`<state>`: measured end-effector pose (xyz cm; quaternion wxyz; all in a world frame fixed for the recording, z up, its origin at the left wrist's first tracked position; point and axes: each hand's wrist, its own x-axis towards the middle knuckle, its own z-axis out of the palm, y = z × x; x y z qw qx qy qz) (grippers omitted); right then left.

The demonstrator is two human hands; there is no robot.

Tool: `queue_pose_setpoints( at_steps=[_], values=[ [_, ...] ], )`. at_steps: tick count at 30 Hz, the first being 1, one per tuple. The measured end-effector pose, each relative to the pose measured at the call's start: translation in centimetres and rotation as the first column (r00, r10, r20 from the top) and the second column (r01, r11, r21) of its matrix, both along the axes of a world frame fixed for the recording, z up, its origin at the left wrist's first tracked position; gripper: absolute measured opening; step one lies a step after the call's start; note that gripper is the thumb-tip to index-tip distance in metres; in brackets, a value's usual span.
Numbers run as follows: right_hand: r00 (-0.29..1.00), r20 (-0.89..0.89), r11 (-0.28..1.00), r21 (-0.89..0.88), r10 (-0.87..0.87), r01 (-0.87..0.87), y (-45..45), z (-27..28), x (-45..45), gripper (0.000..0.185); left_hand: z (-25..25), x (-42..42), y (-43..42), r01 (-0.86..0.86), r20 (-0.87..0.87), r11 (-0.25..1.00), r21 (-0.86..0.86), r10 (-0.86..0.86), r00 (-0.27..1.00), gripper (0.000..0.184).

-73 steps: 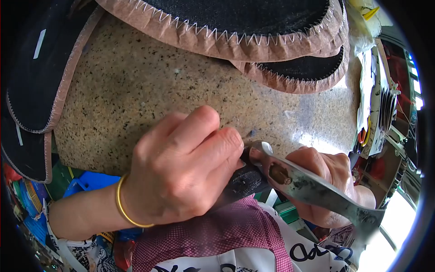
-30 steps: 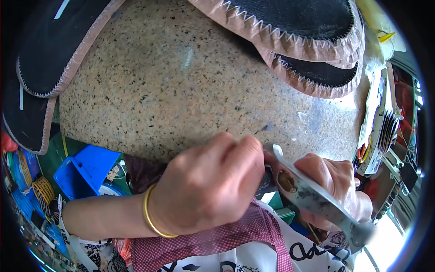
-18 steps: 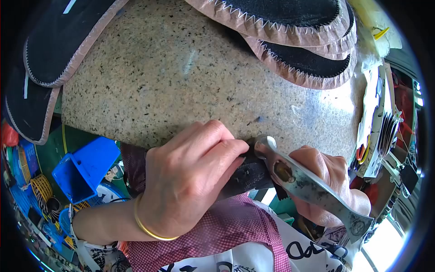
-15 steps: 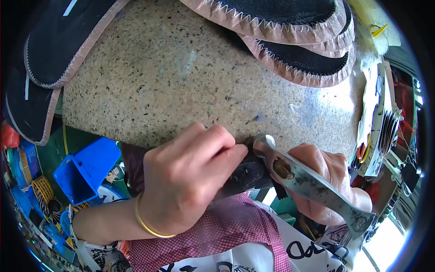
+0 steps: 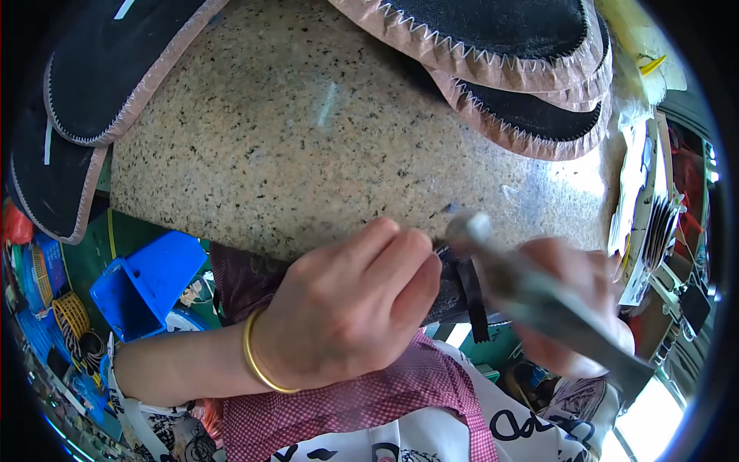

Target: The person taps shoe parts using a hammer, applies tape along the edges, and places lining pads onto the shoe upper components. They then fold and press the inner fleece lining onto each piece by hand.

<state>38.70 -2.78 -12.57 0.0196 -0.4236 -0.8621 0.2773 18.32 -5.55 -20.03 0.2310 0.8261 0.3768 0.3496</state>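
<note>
Seemingly mid-hammering, lower right, the right hand (image 5: 585,285) grips a hammer (image 5: 550,304); any stroke must clear the curled left hand (image 5: 354,300), its grasp hidden.

The hammer (image 5: 556,306) is showing as a blur and is covering part of the right hand (image 5: 576,271), which is looking smeared too. The left hand (image 5: 339,316) is hiding the ends of its fingers (image 5: 404,258) and covering part of the dark piece (image 5: 453,299). The top edge is cutting off stitched pieces (image 5: 493,31). Small items (image 5: 48,385) at far left are appearing too tiny to identify.
</note>
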Motion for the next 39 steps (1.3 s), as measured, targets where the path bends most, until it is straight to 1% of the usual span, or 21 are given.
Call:
queue_pose_setpoints(
  at_steps=[2, 5, 7, 9, 11, 13, 14, 16, 17, 20, 22, 24, 26, 27, 28, 31, 32, 35, 36, 38, 39],
  values=[
    [0.996, 0.073, 0.991, -0.122, -0.050, 0.058, 0.1, -0.1, 0.6, 0.013, 0.6, 0.2, 0.7, 0.043, -0.025, 0.985, -0.169, -0.048, 0.999, 0.019],
    [0.961, -0.092, 0.965, -0.050, -0.262, 0.258, -0.2, 0.1, 0.8, 0.014, 0.1, 0.7, 3.1, 0.145, 0.022, 0.989, -0.008, -0.145, 0.989, 0.017],
    [0.912, -0.176, 0.928, -0.028, -0.370, 0.371, -0.2, 0.1, 0.7, 0.014, 0.1, 0.9, 3.6, 0.160, 0.040, 0.986, -0.050, -0.158, 0.987, 0.019],
    [0.981, 0.073, 0.976, -0.107, -0.181, 0.188, 0.2, -0.1, 0.6, 0.015, 0.0, 0.8, 4.4, 0.165, 0.058, 0.976, -0.142, -0.159, 0.986, 0.024],
    [0.989, 0.055, 0.987, -0.069, -0.140, 0.144, 0.6, 0.1, 0.6, 0.017, 0.6, -0.1, 4.8, 0.170, 0.057, 0.952, -0.255, -0.160, 0.985, 0.026],
    [0.976, -0.048, 0.966, -0.162, -0.211, 0.201, 0.7, -0.3, 0.8, 0.018, 0.3, -0.5, 4.8, 0.198, 0.042, 0.967, -0.162, -0.194, 0.980, 0.025],
    [0.992, 0.047, 0.992, -0.039, -0.120, 0.121, 1.1, 0.2, 0.5, 0.020, 0.6, -0.5, 4.4, 0.190, -0.021, 0.975, -0.113, -0.193, 0.981, 0.022],
    [0.986, -0.122, 0.993, -0.042, -0.114, 0.109, 1.5, 0.1, -0.3, 0.021, 0.9, -0.8, 4.5, 0.224, -0.042, 0.967, -0.120, -0.230, 0.972, 0.020],
    [1.000, 0.024, 0.996, -0.090, 0.014, -0.012, 1.8, 0.1, -0.2, 0.022, 1.0, -1.0, 4.5, 0.245, -0.057, 0.962, -0.122, -0.254, 0.966, 0.019],
    [0.999, -0.042, 0.991, -0.133, -0.032, 0.026, 2.1, 0.0, -0.1, 0.022, 1.2, -0.9, 4.7, 0.283, -0.089, 0.959, -0.026, -0.285, 0.954, 0.015],
    [0.999, -0.036, 0.999, -0.036, -0.019, 0.017, 2.0, 0.3, -0.3, 0.023, 1.4, -1.0, 4.9, 0.346, -0.143, 0.938, 0.015, -0.341, 0.929, 0.016],
    [1.000, 0.000, 0.984, -0.176, 0.003, -0.003, 1.7, 0.3, -0.7, 0.029, 1.1, -0.8, 4.6, 0.218, 0.013, 0.960, -0.175, -0.219, 0.976, 0.018],
    [0.998, 0.061, 0.993, -0.114, -0.018, 0.024, 1.3, 0.1, -0.6, 0.030, 0.5, -1.7, 6.3, 0.321, 0.035, 0.905, -0.280, -0.325, 0.945, 0.020],
    [0.998, 0.044, 0.995, -0.080, -0.048, 0.051, 1.2, 0.0, -0.7, 0.029, 0.2, -1.9, 6.7, 0.351, 0.127, 0.893, -0.282, -0.328, 0.936, 0.021],
    [0.997, 0.023, 0.996, -0.043, -0.079, 0.080, 1.2, 0.0, -0.7, 0.028, 0.2, -1.9, 6.4, 0.347, 0.070, 0.915, -0.207, -0.340, 0.938, 0.020],
    [0.996, -0.063, 0.975, -0.219, -0.059, 0.044, 1.5, 0.2, -1.0, 0.026, 0.8, -1.9, 5.7, 0.336, 0.001, 0.930, -0.147, -0.339, 0.941, 0.018],
    [0.997, 0.074, 0.971, -0.233, -0.036, 0.052, 1.5, 0.9, -1.4, 0.024, 1.0, -1.9, 5.7, 0.326, 0.020, 0.925, -0.197, -0.329, 0.944, 0.018],
    [0.973, 0.125, 0.964, -0.161, -0.193, 0.212, 1.0, 1.1, -2.5, 0.025, 0.2, -2.8, 7.2, 0.428, 0.063, 0.877, -0.218, -0.426, 0.903, 0.019],
    [0.996, 0.073, 0.987, -0.142, -0.060, 0.070, 1.6, 1.0, -1.9, 0.025, 0.1, -3.1, 7.4, 0.436, 0.080, 0.874, -0.216, -0.429, 0.900, 0.019],
    [0.989, 0.035, 0.990, 0.032, -0.142, 0.141, 1.0, 1.0, -2.2, 0.028, 0.6, -3.0, 6.3, 0.416, 0.005, 0.898, -0.142, -0.419, 0.908, 0.019],
    [0.998, 0.043, 0.996, -0.073, -0.055, 0.058, 1.2, 0.7, -2.1, 0.031, 0.8, -2.8, 5.7, 0.376, -0.002, 0.913, -0.158, -0.381, 0.924, 0.018]
  ],
)
